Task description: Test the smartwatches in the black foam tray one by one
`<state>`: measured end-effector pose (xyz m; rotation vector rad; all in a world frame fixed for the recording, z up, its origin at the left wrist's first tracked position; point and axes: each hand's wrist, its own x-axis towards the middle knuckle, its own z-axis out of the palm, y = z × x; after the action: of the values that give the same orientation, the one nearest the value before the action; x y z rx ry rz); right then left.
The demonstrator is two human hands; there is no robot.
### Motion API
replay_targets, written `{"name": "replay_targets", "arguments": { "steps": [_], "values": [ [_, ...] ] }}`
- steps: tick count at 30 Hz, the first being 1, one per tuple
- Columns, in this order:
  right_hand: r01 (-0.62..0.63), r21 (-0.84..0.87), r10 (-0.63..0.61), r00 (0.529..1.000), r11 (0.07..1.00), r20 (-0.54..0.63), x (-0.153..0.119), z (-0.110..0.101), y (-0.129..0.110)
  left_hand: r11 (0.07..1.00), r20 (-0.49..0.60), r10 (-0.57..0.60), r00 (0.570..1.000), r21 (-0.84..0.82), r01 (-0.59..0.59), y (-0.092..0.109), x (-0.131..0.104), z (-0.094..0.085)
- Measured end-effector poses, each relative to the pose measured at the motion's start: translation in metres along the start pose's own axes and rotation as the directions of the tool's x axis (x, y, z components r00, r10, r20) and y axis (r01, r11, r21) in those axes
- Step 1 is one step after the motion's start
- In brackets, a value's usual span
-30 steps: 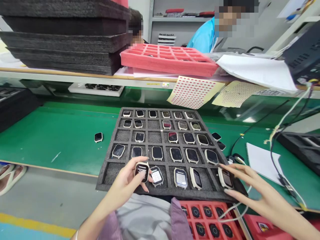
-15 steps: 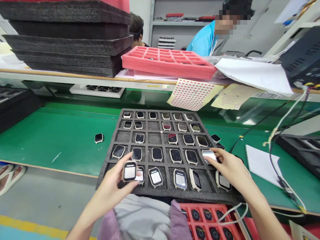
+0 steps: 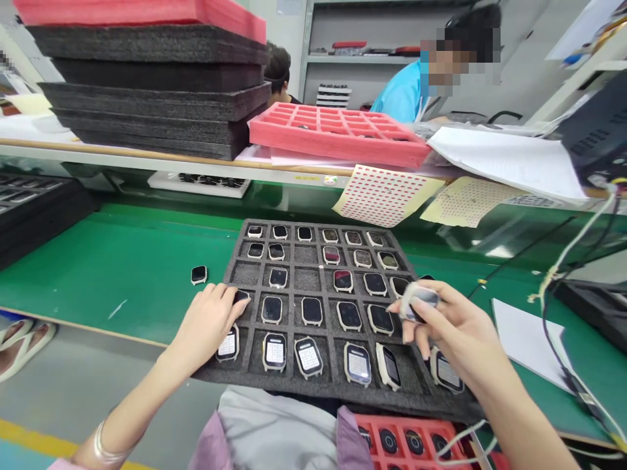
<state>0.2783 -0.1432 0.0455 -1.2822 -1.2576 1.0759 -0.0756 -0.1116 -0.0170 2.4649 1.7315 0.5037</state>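
Watch [image 3: 422,301] with a pale case sits pinched in the right hand [image 3: 460,329], over the right side of a dark foam tray [image 3: 306,279]. Well apart, the left hand [image 3: 208,320] partly covers another watch [image 3: 241,297] at the tray's left; its grip cannot be told. Beyond, a pink tray [image 3: 337,145] rests on a shelf [image 3: 289,171].

No readable text; marks on lit watch screens [image 3: 275,352] too small

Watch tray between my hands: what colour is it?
The watch tray is dark grey; it shows best in the head view.
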Motion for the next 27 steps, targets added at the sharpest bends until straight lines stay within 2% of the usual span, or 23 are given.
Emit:
{"name": "replay_targets", "arguments": {
  "steps": [1, 3, 6, 8, 10, 12, 13, 15, 17, 18, 20, 23, 27],
  "values": [
    [-0.033, 0.039, 0.031, 0.998, 0.999, 0.045, 0.003, 0.004, -0.002, 0.999, -0.004, -0.002, 1.0, 0.038, 0.003, 0.001, 0.004, 0.004],
    [-0.095, 0.111, 0.077, 0.985, 0.989, 0.156, 0.01, 0.011, -0.004, 1.0, 0.002, -0.001, 1.0, -0.005, 0.001, 0.0, 0.01, 0.011],
    [-0.143, 0.202, 0.079, 0.952, 0.969, 0.295, 0.019, 0.016, -0.006, 0.971, 0.075, 0.008, 0.997, -0.239, 0.01, -0.006, 0.014, 0.012],
    [-0.137, 0.226, 0.055, 0.941, 0.964, 0.334, 0.026, 0.018, -0.006, 0.905, 0.134, 0.013, 0.991, -0.423, 0.046, -0.008, 0.019, 0.006],
    [-0.115, 0.224, 0.027, 0.932, 0.968, 0.363, 0.035, 0.018, -0.008, 0.744, 0.184, 0.004, 0.983, -0.657, 0.12, -0.004, 0.027, -0.004],
    [-0.108, 0.215, 0.012, 0.915, 0.971, 0.402, 0.048, 0.017, -0.01, 0.486, 0.235, 0.002, 0.972, -0.85, 0.204, 0.007, 0.038, -0.015],
    [-0.114, 0.215, 0.01, 0.902, 0.97, 0.431, 0.055, 0.016, -0.01, 0.364, 0.252, 0.01, 0.968, -0.902, 0.232, 0.014, 0.046, -0.019],
    [-0.146, 0.229, 0.013, 0.866, 0.962, 0.5, 0.07, 0.015, -0.01, 0.185, 0.264, 0.04, 0.964, -0.95, 0.253, 0.029, 0.063, -0.025],
    [-0.193, 0.253, 0.014, 0.819, 0.948, 0.573, 0.085, 0.015, -0.008, 0.083, 0.27, 0.063, 0.961, -0.961, 0.264, 0.043, 0.083, -0.023],
    [-0.211, 0.271, 0.008, 0.802, 0.939, 0.597, 0.092, 0.016, -0.005, 0.064, 0.274, 0.072, 0.959, -0.961, 0.269, 0.049, 0.092, -0.02],
    [-0.233, 0.316, -0.012, 0.788, 0.92, 0.616, 0.103, 0.017, 0.002, 0.097, 0.27, 0.079, 0.96, -0.96, 0.262, 0.057, 0.108, -0.01],
    [-0.253, 0.378, -0.034, 0.791, 0.891, 0.61, 0.111, 0.018, 0.016, 0.242, 0.233, 0.056, 0.971, -0.947, 0.213, 0.063, 0.121, 0.009],
    [-0.3, 0.393, -0.017, 0.776, 0.869, 0.63, 0.11, 0.018, 0.033, 0.443, 0.131, 0.023, 0.991, -0.89, 0.108, 0.064, 0.116, 0.021]
  ]
}}
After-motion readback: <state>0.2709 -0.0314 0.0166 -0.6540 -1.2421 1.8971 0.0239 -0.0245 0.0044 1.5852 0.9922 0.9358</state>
